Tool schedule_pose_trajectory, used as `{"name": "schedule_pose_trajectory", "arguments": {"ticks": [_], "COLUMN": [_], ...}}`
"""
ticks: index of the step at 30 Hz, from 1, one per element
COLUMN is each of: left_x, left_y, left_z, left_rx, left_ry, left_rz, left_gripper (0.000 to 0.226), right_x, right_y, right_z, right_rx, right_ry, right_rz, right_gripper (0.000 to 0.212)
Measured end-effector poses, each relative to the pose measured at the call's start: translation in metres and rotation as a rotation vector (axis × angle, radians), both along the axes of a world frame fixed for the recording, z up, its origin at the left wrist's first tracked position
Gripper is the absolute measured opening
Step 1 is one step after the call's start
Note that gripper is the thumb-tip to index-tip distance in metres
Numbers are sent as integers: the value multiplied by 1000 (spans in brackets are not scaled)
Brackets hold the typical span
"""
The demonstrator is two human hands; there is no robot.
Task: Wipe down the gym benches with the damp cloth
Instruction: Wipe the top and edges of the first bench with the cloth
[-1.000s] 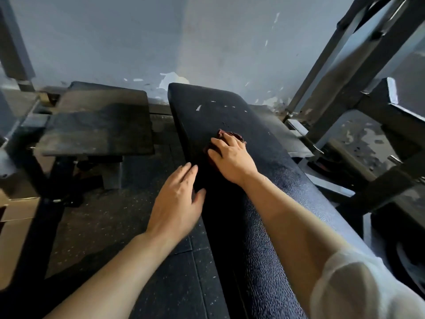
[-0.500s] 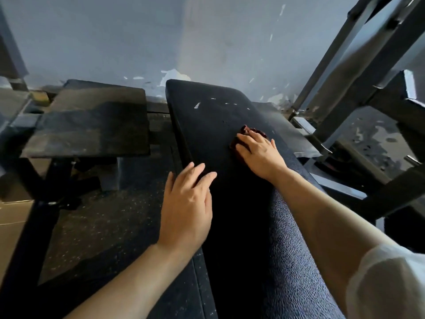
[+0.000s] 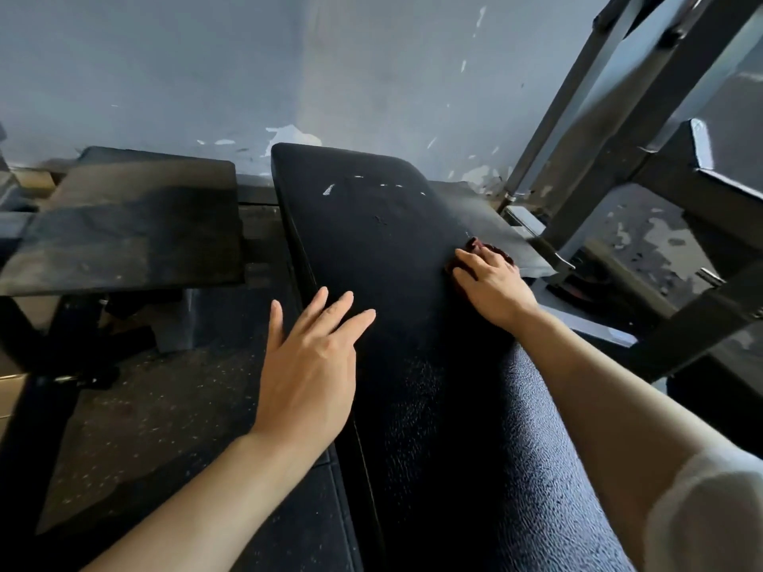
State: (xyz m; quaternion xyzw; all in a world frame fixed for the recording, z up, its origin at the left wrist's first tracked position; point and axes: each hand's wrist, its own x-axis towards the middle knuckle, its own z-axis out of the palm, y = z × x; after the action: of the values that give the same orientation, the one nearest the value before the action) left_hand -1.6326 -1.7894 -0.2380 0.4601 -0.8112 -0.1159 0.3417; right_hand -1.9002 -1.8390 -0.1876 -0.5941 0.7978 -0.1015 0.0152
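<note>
One small dark red cloth sits on the black bench, close to the bench's right edge and about halfway up the pad. Most of the cloth is hidden under the right hand, so only a bunched bit pokes out past the fingers. It looks soft and light and floppy (a damp rag like this will likely bunch up and slide easily on the smooth pad). I think the best way to hold it is flat under the palm, with the fingers spread over the top, so it does not roll into a ball.

The right hand lies on top of the cloth with its fingers bent down over it, pressing it onto the pad. The right arm reaches forward across the bench, almost straight.

The left hand holds nothing. Its fingers are straight and a little spread, over the left edge of the bench; I cannot tell if they touch it.

Left of the bench is a second, flat, dusty bench. Right of it stands a metal frame, and behind is a wall with chipped paint.
</note>
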Motion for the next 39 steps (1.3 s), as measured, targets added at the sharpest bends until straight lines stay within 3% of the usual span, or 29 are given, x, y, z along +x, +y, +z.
{"name": "schedule_pose_trajectory", "arguments": {"ticks": [6,8,11,13,17,20,27,34,37,39], "left_x": [-23,-29,-21,-15,-24,-31,-30,-28,-27,-27], "left_y": [-22,-41,-74,-95,-125,-138,-146,-144,-143,-143], "left_z": [21,25,22,21,29,29,16,16,15,14], "left_rx": [-124,-129,-93,-84,-95,-113,-180,-213,-218,-230], "left_ry": [-3,14,-35,-37,-61,-116,-20,-10,8,27], "left_rz": [-79,-184,-366,-415,-431,-467,-484,-408,-388,-379], "left_gripper": [30,29,52,42,34,35,33,43,34,32], "right_x": [28,2,-29,-24,18,6,-25,31,11,-9], "right_y": [31,37,31,11,-20,-22,-65,-97,-90,-92], "right_z": [-3,-1,5,3,-6,-7,5,5,6,4], "right_rx": [-39,-34,10,20,-73,-55,21,26,57,41], "right_ry": [-8,-7,-74,-76,-15,-12,-75,-17,-23,-7], "right_rz": [312,251,-1,-63,120,216,-64,177,269,214], "right_gripper": [45,45,47,48,48,48,52,51,49,49]}}
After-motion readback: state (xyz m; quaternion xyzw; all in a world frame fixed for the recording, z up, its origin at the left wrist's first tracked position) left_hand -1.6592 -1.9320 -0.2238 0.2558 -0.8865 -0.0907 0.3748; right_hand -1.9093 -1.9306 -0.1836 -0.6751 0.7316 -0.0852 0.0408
